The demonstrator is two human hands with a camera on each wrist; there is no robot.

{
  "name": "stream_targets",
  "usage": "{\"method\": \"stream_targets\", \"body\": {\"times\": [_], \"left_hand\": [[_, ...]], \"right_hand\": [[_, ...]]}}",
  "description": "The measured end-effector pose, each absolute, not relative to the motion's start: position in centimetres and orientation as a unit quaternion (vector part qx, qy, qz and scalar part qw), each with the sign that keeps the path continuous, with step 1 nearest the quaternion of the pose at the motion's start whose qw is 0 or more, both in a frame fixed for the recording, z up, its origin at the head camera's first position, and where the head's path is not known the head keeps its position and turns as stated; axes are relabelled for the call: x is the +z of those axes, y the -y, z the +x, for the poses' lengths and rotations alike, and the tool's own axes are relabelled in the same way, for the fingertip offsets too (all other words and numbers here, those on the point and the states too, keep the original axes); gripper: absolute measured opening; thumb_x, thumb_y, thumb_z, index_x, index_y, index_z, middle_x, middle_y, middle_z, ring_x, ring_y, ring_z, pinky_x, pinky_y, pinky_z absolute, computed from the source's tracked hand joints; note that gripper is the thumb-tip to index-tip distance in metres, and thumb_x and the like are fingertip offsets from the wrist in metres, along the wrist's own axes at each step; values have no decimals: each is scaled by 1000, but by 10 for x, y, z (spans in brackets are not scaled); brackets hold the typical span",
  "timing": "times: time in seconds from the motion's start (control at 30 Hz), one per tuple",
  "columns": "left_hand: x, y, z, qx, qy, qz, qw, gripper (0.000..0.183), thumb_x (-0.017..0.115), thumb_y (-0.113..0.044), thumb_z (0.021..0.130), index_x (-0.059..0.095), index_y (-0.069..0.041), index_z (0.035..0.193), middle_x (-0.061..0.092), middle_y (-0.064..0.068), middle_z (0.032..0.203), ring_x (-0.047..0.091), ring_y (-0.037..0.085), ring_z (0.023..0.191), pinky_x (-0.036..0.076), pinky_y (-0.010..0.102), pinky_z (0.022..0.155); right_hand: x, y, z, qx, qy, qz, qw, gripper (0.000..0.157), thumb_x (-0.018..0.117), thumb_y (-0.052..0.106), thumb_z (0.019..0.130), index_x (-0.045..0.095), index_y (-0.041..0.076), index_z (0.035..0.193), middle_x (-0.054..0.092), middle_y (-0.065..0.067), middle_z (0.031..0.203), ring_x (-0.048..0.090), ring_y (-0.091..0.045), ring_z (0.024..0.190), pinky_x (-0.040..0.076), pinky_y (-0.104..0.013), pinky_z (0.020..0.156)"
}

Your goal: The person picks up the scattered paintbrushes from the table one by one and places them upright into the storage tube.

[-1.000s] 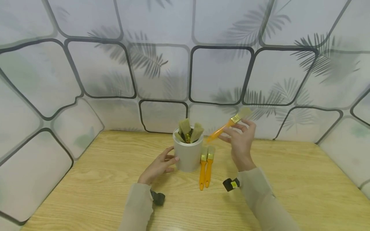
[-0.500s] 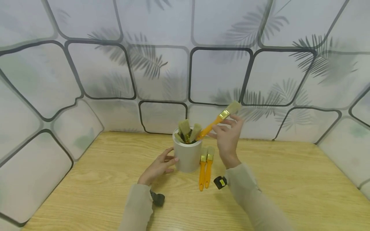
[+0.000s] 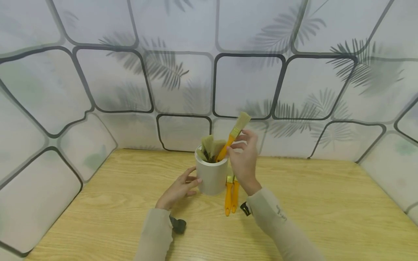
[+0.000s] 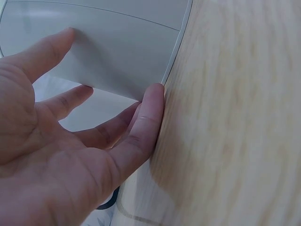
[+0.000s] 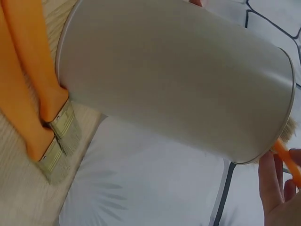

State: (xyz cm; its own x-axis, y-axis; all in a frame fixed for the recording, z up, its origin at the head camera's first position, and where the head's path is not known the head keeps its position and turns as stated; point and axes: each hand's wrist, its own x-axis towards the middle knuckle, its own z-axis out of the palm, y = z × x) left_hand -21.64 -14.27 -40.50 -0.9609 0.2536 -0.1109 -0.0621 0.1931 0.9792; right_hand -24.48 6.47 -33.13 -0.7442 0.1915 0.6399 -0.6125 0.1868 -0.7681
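A whitish-grey cylindrical can (image 3: 212, 179) stands upright on the table, with several paintbrushes (image 3: 207, 144) in it, bristles up. My right hand (image 3: 245, 157) pinches an orange-handled paintbrush (image 3: 233, 135) over the can's right rim. Its handle end is inside the mouth and its bristles point up and right. In the right wrist view, fingertips (image 5: 269, 176) are right at the rim beside the orange handle. My left hand (image 3: 179, 187) rests its thumb and fingertips against the can's left side, fingers spread and only slightly bent, as the left wrist view shows near the base.
Two more orange-handled paintbrushes (image 3: 228, 197) lie side by side on the wooden table (image 3: 111, 203), just right of the can; my right hand partly covers their bristle ends. A pale leaf-patterned wall covering (image 3: 183, 90) rises behind the table and along both sides.
My right hand has moved left with its paintbrush, which has tilted more upright, its handle end now inside the can's mouth. The left hand and can have stayed in place.
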Motion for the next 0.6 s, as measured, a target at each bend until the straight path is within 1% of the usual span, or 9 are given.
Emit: {"method": "stream_targets", "body": {"times": [0.1,0.17,0.27,0.33,0.4,0.47,0.53,0.6], "left_hand": [[-406,142,-216,629,-765,64,125,69,61,-25,104,26,-7,160,41,30,145,54,46,125,53,50,100],[-406,142,-217,628,-765,64,127,69,61,-25,104,26,-8,160,41,30,146,54,46,126,53,50,100],[-406,142,-217,629,-764,64,130,70,62,-27,104,26,-8,161,41,29,146,54,45,126,52,50,101],[-406,142,-218,630,-763,64,132,70,62,-27,104,25,-8,161,41,29,146,53,45,126,52,50,101],[-406,142,-218,630,-762,64,133,70,62,-27,104,25,-8,161,41,29,146,54,45,126,52,51,101],[-405,143,-218,630,-762,64,132,70,62,-27,104,25,-8,161,41,29,146,54,45,125,52,51,101],[-405,143,-217,630,-763,63,131,70,62,-27,104,25,-8,161,41,29,146,55,45,125,52,51,101],[-405,143,-217,631,-762,62,131,70,62,-26,104,25,-8,161,42,29,146,55,45,125,52,52,101]], "right_hand": [[-332,-67,-242,607,704,170,327,47,69,-16,86,45,-9,126,57,-24,107,64,-34,88,57,-19,69],[-332,-71,-242,602,701,174,340,38,71,-11,88,50,-10,120,59,-23,103,63,-28,87,57,-19,70],[-332,-79,-244,600,692,167,364,25,69,-6,92,54,-11,112,62,-22,98,62,-18,85,57,-18,69],[-332,-85,-245,599,692,150,375,21,67,-5,93,56,-11,109,64,-21,96,61,-13,82,56,-17,67],[-332,-92,-247,597,697,128,376,19,66,-5,93,56,-11,109,65,-21,96,61,-13,81,56,-15,66],[-333,-99,-248,594,707,107,368,19,66,-6,93,56,-11,109,64,-22,97,61,-16,82,56,-14,66],[-334,-106,-248,593,719,87,353,20,66,-5,94,56,-11,110,63,-23,99,60,-20,83,56,-14,65],[-336,-112,-247,596,728,70,333,21,66,-4,94,55,-10,111,62,-22,100,59,-20,84,57,-15,65]]}}
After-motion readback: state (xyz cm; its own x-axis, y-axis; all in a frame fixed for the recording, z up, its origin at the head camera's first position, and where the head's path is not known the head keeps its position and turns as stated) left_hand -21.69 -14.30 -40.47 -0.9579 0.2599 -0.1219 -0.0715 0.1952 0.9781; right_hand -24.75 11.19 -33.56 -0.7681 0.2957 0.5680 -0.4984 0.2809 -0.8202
